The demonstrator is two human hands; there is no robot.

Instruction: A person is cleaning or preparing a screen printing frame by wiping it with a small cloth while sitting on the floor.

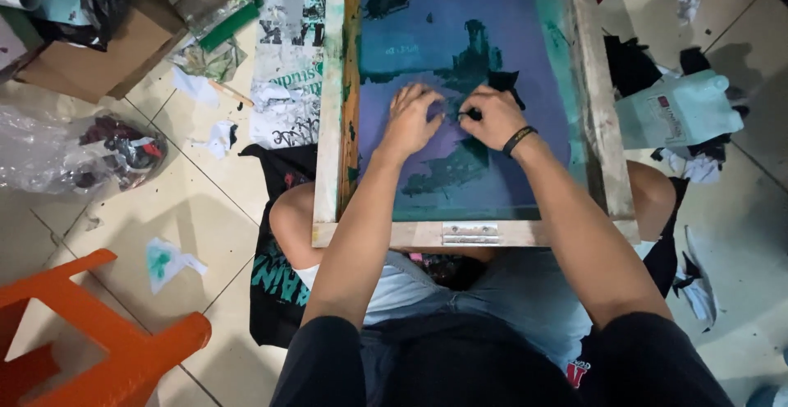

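Note:
A wooden screen-printing frame [332,112] rests across my knees, its mesh [460,38] stained purple, blue and dark green. My left hand [410,118] lies on the mesh with its fingers bent against it. Just to the right, my right hand [491,116], with a dark band at the wrist, pinches a small black rag [506,81] and presses it on the mesh. The two hands almost touch near the middle of the screen.
An orange plastic stool [107,349] stands at the lower left. Cardboard boxes [98,54] and a clear plastic bag [57,148] lie at the left. A white jug [677,107] sits right of the frame. Printed sheets [287,54], dark garments and paper scraps cover the tiled floor.

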